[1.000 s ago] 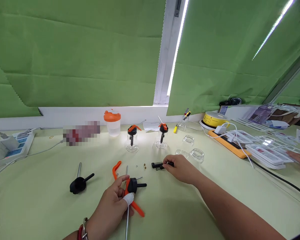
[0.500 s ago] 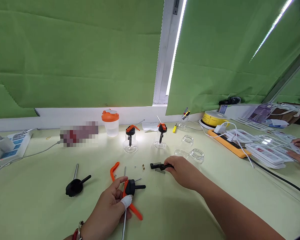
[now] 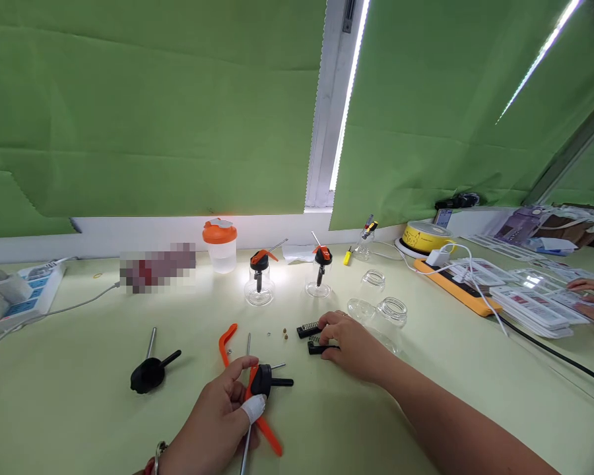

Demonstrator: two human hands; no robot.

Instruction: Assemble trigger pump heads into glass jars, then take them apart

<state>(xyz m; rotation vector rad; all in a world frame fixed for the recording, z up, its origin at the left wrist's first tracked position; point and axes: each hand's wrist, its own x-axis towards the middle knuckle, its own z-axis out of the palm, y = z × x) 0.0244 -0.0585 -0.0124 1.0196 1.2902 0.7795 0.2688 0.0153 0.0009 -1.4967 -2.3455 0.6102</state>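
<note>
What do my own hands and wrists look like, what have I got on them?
Your left hand has a white wrapping on its thumb, plus a silvery bracelet and red band at the wrist. Your right hand seems to wear a thin ring; that forearm is bare.

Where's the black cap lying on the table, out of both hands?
In the head view, the black cap lies on the left side, left of the curved orange piece and beyond the left hand.
</note>
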